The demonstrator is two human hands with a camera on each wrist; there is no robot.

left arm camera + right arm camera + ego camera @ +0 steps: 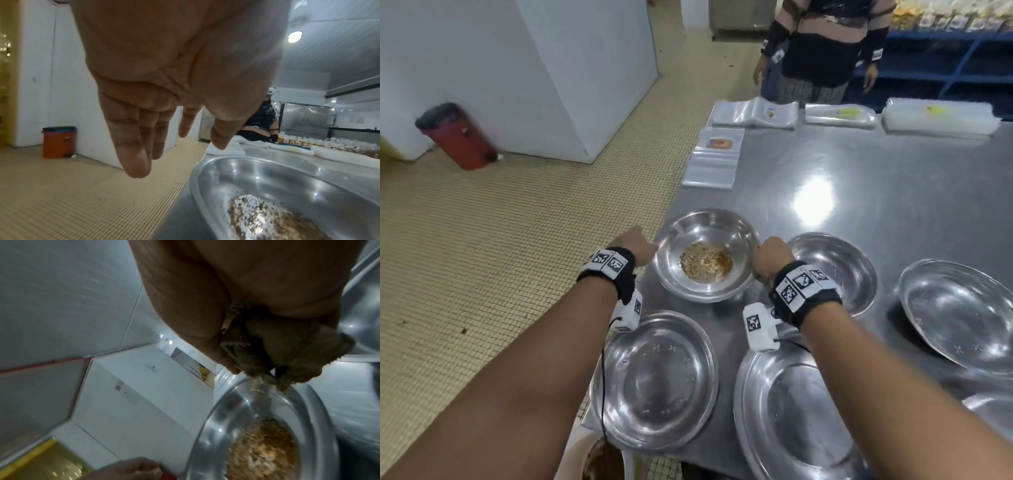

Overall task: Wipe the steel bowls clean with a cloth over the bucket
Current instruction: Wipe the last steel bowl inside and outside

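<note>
Both forearms are bare, with no sleeves. The left hand (638, 245) and the right hand (772, 257) each wear a black wrist strap set with white plates printed with black square-patterned markers. A white camera block hangs under each wrist, also bearing 1 such marker. A thin black cable runs down from the left block.

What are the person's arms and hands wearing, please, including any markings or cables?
Both forearms are bare, with no sleeves. The left hand and the right hand have no gloves. Each wrist carries a black band set with white square tags printed in black block patterns. Under each wrist hangs a white camera box, also tagged. A thin black cable runs down from the left box.
</note>
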